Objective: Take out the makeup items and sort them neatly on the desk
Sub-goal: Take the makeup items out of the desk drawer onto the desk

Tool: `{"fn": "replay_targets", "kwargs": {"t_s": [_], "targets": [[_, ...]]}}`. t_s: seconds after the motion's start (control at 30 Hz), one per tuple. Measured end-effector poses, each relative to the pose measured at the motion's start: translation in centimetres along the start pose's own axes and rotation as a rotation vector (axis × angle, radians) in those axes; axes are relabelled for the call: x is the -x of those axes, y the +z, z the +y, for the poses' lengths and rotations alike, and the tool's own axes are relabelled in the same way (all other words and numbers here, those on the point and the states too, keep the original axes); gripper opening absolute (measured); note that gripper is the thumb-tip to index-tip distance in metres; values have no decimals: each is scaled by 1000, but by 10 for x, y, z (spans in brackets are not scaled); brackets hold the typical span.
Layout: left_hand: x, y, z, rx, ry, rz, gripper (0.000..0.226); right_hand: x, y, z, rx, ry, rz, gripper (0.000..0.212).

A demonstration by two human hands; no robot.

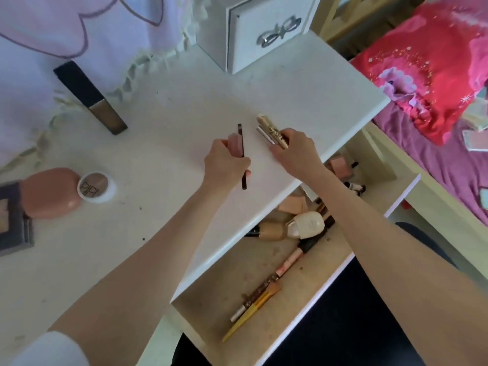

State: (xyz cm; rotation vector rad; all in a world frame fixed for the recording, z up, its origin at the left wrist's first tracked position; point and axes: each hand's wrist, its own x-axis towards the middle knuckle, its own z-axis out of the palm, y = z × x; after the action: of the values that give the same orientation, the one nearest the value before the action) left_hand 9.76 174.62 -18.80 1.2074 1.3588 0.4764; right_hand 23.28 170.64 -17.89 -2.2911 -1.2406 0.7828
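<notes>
Gripping a thin dark pencil (242,157) above the white desk (163,114), the left hand (224,165) was near the right hand (293,151), whose fingers pinched a beige tube (270,129) lying on the desk beyond its fingertips.

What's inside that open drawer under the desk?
In the drawer: brushes, a cream bottle, a tan bottle and peach sponges. The desk and right arm cover its back.
</notes>
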Motion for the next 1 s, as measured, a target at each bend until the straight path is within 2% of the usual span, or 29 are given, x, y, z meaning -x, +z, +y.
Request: {"fn": "replay_targets", "kwargs": {"t_s": [0.17, 0.27, 0.37, 0.47, 0.57, 0.67, 0.73, 0.87, 1.0], "targets": [[-42, 10, 29, -235, 91, 169, 23, -52, 3, -21, -37, 7, 51, 22], [-59, 13, 41, -227, 67, 207, 20, -73, 0, -29, -53, -1, 36, 23], [-69, 15, 46, -177, 50, 205, 19, -89, -5, -33, -32, -6, 35, 26], [-71, 16, 51, -131, 77, 195, 8, -97, -9, -33, -36, -5, 59, 30], [-68, 15, 53, -182, 119, 184, 22, -98, -9, -33, -74, -7, 97, 31], [-68, 14, 52, -179, 137, 199, 11, -96, -10, -33, -154, -11, 120, 31], [-68, 16, 51, -190, 157, 181, 21, -94, -10, -32, -172, -21, 118, 32], [-64, 19, 44, -235, 234, 126, 12, -91, -10, -28, -141, -36, 116, 34], [-63, 17, 40, -250, 248, 102, 18, -86, -11, -24, -104, -53, 101, 35]]}}
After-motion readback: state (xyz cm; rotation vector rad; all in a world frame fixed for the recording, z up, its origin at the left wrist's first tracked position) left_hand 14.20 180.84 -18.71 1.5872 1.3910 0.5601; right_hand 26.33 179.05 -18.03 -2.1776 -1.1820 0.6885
